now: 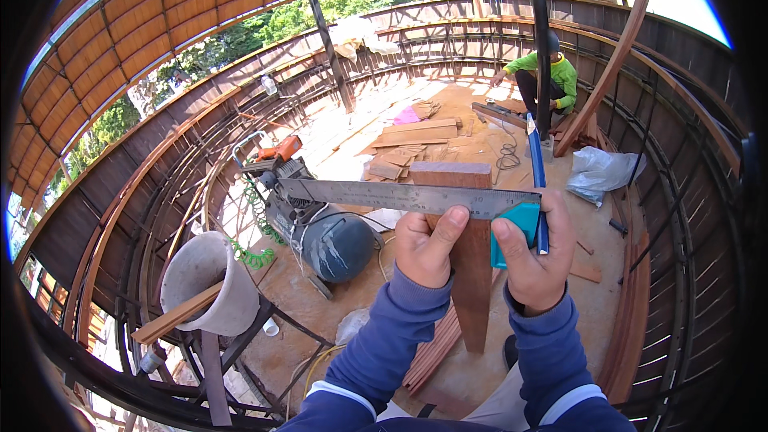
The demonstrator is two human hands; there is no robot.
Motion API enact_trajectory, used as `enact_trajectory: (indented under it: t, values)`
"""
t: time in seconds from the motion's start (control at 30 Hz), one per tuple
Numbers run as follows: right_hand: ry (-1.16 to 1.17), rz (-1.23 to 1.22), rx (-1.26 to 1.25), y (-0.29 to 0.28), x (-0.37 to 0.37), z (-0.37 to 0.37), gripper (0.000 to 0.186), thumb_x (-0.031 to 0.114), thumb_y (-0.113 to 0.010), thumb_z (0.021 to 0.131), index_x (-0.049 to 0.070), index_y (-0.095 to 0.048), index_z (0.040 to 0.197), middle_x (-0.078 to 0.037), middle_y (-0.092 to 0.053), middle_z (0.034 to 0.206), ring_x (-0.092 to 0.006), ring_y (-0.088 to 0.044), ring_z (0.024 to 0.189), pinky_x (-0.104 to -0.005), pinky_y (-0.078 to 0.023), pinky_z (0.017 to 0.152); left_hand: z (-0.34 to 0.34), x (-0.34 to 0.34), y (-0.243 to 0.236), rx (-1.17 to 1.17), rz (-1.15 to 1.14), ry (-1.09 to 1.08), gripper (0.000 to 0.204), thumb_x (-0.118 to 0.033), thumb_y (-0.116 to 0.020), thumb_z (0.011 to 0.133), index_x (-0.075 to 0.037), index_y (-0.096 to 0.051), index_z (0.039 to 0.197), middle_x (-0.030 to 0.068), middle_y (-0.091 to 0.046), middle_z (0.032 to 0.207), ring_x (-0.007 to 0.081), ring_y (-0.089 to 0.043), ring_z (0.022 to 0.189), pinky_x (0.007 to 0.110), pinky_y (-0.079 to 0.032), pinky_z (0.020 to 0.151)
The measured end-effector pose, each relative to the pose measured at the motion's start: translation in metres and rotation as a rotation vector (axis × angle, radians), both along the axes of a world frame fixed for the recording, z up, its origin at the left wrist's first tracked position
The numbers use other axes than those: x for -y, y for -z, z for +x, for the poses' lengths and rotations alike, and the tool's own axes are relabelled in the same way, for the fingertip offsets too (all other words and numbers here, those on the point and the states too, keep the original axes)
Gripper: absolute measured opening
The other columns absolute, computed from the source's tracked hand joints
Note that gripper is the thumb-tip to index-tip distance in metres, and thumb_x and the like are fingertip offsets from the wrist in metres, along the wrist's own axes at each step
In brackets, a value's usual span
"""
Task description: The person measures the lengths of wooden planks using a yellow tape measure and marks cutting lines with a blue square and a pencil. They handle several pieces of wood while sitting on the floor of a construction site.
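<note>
Both my hands are working inside a curved timber hull: my left hand (426, 246) is gripping an upright reddish wooden plank (466, 272), my right hand (534, 260) is pressing a steel try square with teal stock (416, 198) across its top, above the sawdust-strewn plywood floor (400, 128).

Open air lies above the steel square (400, 194) and the upright plank (466, 256), and bare plywood floor (596, 304) to the right. An air compressor (316, 228) and a plastic bucket (204, 280) crowd the left side, with curved hull ribs (680, 216) closing in beyond.
</note>
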State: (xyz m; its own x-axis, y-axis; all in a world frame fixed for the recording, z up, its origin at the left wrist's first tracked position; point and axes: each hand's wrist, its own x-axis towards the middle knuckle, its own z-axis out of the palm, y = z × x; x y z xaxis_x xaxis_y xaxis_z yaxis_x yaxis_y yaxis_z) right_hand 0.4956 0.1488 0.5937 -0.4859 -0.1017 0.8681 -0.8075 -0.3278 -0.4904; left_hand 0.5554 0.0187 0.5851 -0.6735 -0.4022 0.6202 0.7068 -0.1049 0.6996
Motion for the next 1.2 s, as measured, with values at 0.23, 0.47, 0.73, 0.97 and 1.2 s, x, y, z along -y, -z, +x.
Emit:
enact_trajectory:
  t: [0.23,0.47,0.73,0.97,1.2]
  values:
    - [-0.065,-0.039,0.044,-0.002,-0.001,-0.004,0.027,0.014,-0.074,0.086,0.000,-0.056,0.100,-0.001,-0.053,0.079,-0.0079,-0.047,0.070,-0.0228,-0.041,0.063,0.001,-0.008,-0.007,0.007,-0.002,-0.003,0.025,-0.016,-0.066,0.093,0.004,-0.065,0.108,0.0076,-0.069,0.102,0.0113,-0.061,0.091,0.027,-0.048,0.083]
    - [-0.038,-0.018,0.031,-0.004,-0.001,-0.011,0.035,0.016,-0.074,0.086,0.000,-0.053,0.109,-0.003,-0.055,0.091,-0.0079,-0.050,0.082,-0.0212,-0.043,0.075,-0.010,-0.011,-0.001,-0.021,0.004,-0.085,0.023,-0.017,-0.067,0.094,0.003,-0.067,0.104,0.0060,-0.070,0.097,0.0092,-0.060,0.087,0.027,-0.048,0.080]
    - [-0.037,-0.337,-0.244,-0.006,-0.047,-0.014,0.055,0.043,-0.049,0.100,-0.004,-0.047,0.127,-0.017,-0.064,0.090,-0.0220,-0.063,0.079,-0.0321,-0.050,0.075,-0.023,0.007,-0.005,-0.027,0.011,-0.205,0.024,-0.019,-0.068,0.093,0.004,-0.069,0.097,0.0049,-0.070,0.087,0.0074,-0.058,0.079,0.026,-0.048,0.071]
    - [-0.158,0.056,-0.354,-0.029,-0.019,0.013,0.052,0.047,-0.052,0.097,-0.003,-0.066,0.101,-0.015,-0.068,0.083,-0.0224,-0.066,0.073,-0.0327,-0.052,0.069,-0.022,0.012,-0.003,-0.019,0.001,-0.232,0.025,-0.020,-0.069,0.092,0.004,-0.070,0.099,0.0068,-0.072,0.087,0.0085,-0.061,0.078,0.027,-0.050,0.070]
    - [0.191,0.366,-0.661,-0.072,-0.016,0.017,0.022,0.005,-0.075,0.080,-0.003,-0.069,0.100,-0.015,-0.070,0.088,-0.0224,-0.067,0.074,-0.0276,-0.051,0.066,-0.017,0.003,-0.002,-0.016,0.049,-0.071,0.019,-0.014,-0.065,0.095,0.003,-0.067,0.103,0.0063,-0.071,0.094,0.0093,-0.063,0.085,0.024,-0.051,0.075]
